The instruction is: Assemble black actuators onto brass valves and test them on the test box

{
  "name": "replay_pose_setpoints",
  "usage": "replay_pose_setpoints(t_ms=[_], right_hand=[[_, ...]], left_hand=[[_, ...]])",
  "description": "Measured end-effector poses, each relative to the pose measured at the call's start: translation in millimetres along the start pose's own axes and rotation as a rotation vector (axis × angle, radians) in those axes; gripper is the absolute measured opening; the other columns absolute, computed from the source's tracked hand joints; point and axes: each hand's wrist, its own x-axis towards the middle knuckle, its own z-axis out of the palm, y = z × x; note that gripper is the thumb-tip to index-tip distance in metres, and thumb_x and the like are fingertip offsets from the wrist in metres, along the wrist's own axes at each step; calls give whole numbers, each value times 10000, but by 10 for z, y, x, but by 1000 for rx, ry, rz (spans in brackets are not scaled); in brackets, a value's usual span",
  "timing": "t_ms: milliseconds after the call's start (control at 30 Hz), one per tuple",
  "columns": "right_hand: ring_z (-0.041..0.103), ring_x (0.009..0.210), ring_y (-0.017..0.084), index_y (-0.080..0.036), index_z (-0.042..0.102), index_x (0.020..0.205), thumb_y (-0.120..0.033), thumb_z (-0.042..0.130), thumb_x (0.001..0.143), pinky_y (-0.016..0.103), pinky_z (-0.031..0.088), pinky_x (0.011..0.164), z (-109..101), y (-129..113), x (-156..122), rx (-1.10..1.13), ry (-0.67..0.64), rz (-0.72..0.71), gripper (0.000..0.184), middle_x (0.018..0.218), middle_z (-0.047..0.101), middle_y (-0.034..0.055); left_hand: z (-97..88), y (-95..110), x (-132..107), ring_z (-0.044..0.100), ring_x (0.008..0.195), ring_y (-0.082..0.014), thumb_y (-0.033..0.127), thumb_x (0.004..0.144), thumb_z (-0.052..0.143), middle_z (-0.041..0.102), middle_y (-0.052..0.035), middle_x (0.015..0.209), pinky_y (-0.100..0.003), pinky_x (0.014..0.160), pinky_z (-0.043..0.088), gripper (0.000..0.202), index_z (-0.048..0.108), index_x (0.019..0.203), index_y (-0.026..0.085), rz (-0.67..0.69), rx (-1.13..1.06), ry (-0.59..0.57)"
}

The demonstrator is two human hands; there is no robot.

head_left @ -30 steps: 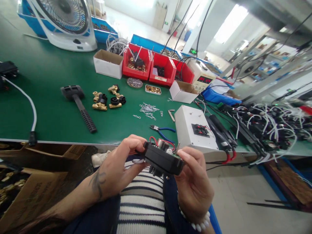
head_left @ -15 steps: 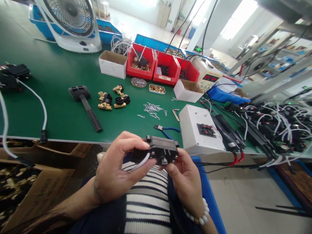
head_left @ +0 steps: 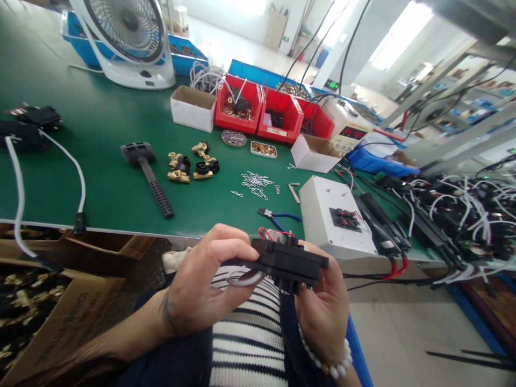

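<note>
Above my lap, in front of the table edge, both hands hold a black plastic housing [head_left: 292,262] with red wires on top and a white cable at its left end. My left hand [head_left: 209,279] pinches the left end between thumb and fingers, the cable looping by the thumb. My right hand [head_left: 324,306] grips the right end, some of its fingers hidden behind the part. Blue-handled cutting pliers [head_left: 278,216] lie on the table just beyond. Behind them are a pile of small wire clips [head_left: 256,181] and a hex key [head_left: 294,192].
A grey test box [head_left: 322,209] stands right of my hands, beside black cabled units [head_left: 374,228]. A black mallet [head_left: 151,183] and brass fittings [head_left: 179,167] lie left. Red bins [head_left: 237,121], white cartons [head_left: 192,110] and a fan [head_left: 137,78] stand farther back.
The black housing has been turned in my hands, so its long flat side and the red wires now show. Both hands have shifted slightly right, and the whole view has moved a little.
</note>
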Motion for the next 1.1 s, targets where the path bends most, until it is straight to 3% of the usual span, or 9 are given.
replay_pose_setpoints(t_ms=[267,367,433,500,600,667,767,933,1100], right_hand=[[610,1051,153,-307,665,1148,-84,639,898,266,535,897,-7,-19,-15,-91,19,-126,337,1102,648,15],[614,1059,173,-311,663,1140,-82,649,883,292,551,879,-5,-47,-11,-108,37,-129,345,1109,648,21],[623,1048,186,-305,665,1116,-144,660,896,314,555,881,-8,-38,20,-108,32,-51,273,1108,650,26],[655,929,187,-269,655,1109,-242,660,913,312,578,809,-9,30,82,-93,-55,127,198,1003,670,35],[660,766,166,-193,580,1221,-365,686,886,293,587,715,16,247,206,-36,-249,426,392,935,675,49],[674,873,178,-171,468,1363,-413,722,836,313,586,795,58,412,272,-2,-286,532,633,1178,630,117],[623,1127,228,-200,304,1498,-456,733,802,370,547,953,134,578,289,16,-265,568,857,1471,408,178],[559,1241,270,-206,333,1488,-469,699,822,448,497,1029,197,605,169,11,-283,564,804,1490,394,186],[627,1130,250,-185,447,1409,-437,679,851,424,537,974,190,556,104,-72,-277,527,654,1366,521,179]], left_hand=[[-7,-7,23,562,992,-87,53,821,677,549,-8,1036,-174,899,482,345,494,1080,186,29,24,-7],[-9,6,23,571,982,-97,83,828,684,558,-15,1031,-188,884,492,327,493,1073,187,32,39,-5],[-2,-23,35,582,951,-107,117,834,693,566,-15,1010,-203,849,506,302,497,1052,191,9,82,18],[12,-122,52,597,913,-122,151,841,694,579,-15,978,-230,815,521,263,507,1021,195,-56,180,51],[35,-410,61,624,871,-145,189,854,674,602,-19,951,-267,783,541,200,529,993,190,-224,372,63],[45,-625,37,640,864,-163,209,862,659,610,-30,950,-296,784,553,174,540,983,175,-305,461,48],[29,-823,-24,649,898,-201,257,880,641,617,-63,975,-350,805,560,180,549,992,152,-357,535,23],[-232,-885,54,649,1027,-210,488,905,589,634,-81,1100,-364,917,545,435,527,1187,163,-395,615,-2],[-693,-1235,342,487,1272,-352,349,947,460,534,-241,1284,-524,1100,372,444,515,1271,50,-471,847,178]])
